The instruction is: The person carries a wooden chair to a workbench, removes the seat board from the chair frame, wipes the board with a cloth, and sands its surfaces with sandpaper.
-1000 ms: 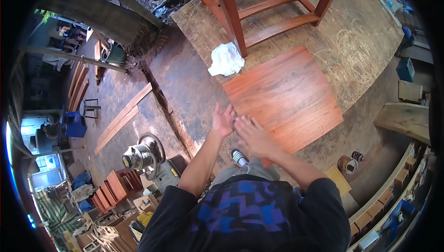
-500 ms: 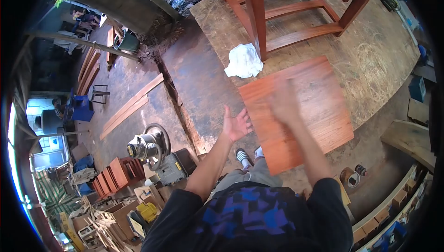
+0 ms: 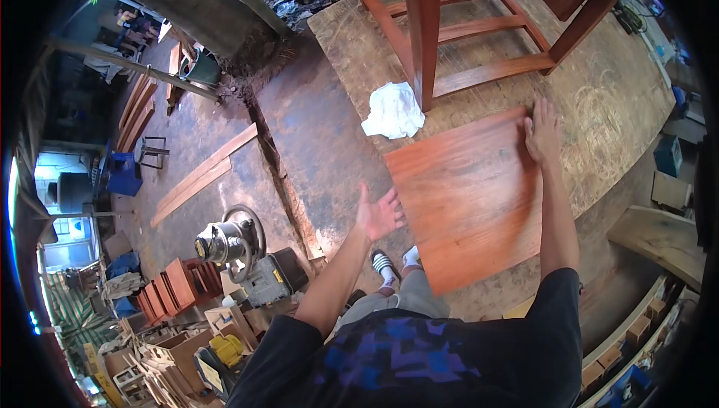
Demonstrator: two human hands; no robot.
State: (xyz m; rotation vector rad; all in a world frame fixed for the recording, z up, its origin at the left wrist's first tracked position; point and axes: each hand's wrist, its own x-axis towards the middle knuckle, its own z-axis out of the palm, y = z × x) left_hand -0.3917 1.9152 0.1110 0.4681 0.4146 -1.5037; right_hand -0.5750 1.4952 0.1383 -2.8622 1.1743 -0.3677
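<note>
A square reddish-brown wooden panel (image 3: 472,191) lies on the worktable, its near corner jutting past the table edge. At the panel's far right edge is my right hand (image 3: 544,131), fingers stretched out flat. My left hand (image 3: 380,213) is beside the panel's left edge, palm up and fingers spread, holding nothing. Just beyond the panel's far left corner sits a crumpled white cloth (image 3: 394,110). Behind the cloth stands a reddish wooden chair frame (image 3: 424,41) on the table.
The worn plywood tabletop (image 3: 599,131) reaches to the right. On the floor to the left are a shop vacuum (image 3: 221,243), a grey toolbox (image 3: 271,280) and long planks (image 3: 202,176). A thick board (image 3: 659,243) lies at the right. Scrap wood (image 3: 168,370) fills the lower left.
My right hand has swept from the middle of the panel to its far right edge. My left hand stays by the left edge, still open.
</note>
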